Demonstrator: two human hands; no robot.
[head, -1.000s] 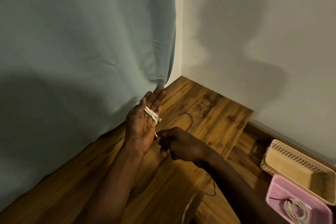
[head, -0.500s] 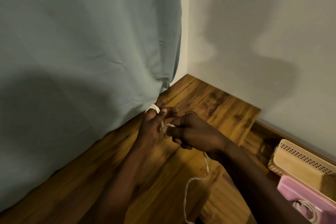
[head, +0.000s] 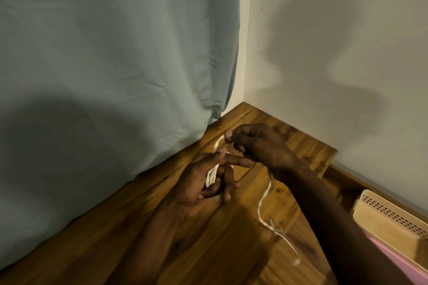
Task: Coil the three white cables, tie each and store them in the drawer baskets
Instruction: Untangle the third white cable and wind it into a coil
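Mid-coil on one white cable (head: 212, 174). Wound in loops round the left hand (head: 203, 180) fingers, curled loosely to hold the turns. Right hand (head: 257, 143) just beyond, fingertips pinching the strand and leading it over. Loose tail trailing right and near across the wooden top (head: 208, 250), plug end free. Not tied, not stored. Beige basket (head: 389, 222) and pink basket (head: 393, 261) at near right, contents not visible here. Remaining by judgement: finish winding, tie, drop in basket; other cables' status unknown.
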